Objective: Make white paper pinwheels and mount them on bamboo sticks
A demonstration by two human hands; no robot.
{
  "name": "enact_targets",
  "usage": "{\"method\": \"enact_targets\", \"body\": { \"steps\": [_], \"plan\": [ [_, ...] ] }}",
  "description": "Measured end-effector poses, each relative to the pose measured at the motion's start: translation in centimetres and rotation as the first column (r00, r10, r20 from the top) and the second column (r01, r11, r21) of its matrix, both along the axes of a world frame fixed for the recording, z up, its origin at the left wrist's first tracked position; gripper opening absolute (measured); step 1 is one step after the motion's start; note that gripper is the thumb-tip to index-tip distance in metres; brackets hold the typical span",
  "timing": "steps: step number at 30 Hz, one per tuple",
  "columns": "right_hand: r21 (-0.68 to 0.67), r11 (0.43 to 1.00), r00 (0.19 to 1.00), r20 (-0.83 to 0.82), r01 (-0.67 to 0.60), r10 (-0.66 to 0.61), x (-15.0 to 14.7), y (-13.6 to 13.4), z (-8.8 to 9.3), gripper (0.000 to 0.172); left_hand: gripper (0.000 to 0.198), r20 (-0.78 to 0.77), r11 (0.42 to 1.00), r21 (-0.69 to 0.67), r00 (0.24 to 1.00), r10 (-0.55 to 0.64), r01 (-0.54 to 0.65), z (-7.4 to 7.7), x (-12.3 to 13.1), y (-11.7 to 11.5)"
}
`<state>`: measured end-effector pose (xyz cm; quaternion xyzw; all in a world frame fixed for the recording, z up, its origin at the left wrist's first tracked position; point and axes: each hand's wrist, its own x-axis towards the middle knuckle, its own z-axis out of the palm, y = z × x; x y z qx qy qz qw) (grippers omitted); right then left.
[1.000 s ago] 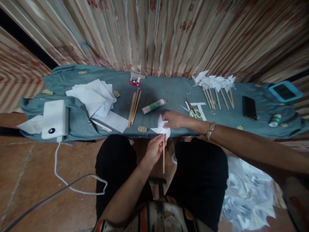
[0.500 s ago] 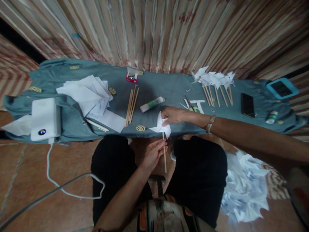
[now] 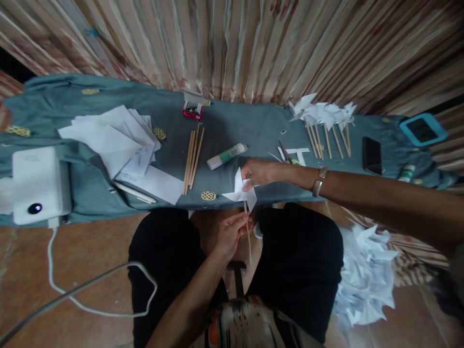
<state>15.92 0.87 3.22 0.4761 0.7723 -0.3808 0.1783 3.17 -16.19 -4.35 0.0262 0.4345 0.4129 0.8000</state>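
White paper pinwheel, pinched in my right hand, could tear if my left hand, gripping the wooden stick just below, twists unevenly.

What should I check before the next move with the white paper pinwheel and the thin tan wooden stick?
1. Right hand holding the white folded-paper pinwheel: ok.
2. Left hand holding the thin tan wooden stick: ok.
3. Stick firmly fastened to the pinwheel: cannot tell.
4. Small red-and-white cardboard box open, shiny metal bits showing: ok.
5. Metal scissors with pale green handles fully in sight: not ok, the right arm partly covers them.
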Motion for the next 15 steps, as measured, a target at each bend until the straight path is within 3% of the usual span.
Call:
{"method": "enact_targets", "body": {
  "steps": [15],
  "plan": [
    [-0.076,0.997,1.000,-0.022,-0.005,0.004,-0.28,0.34,-0.14,0.009,0.045,0.034,1.000,0.009,0.999,-0.005,0.005,0.41,0.56,0.09]
  ]
}}
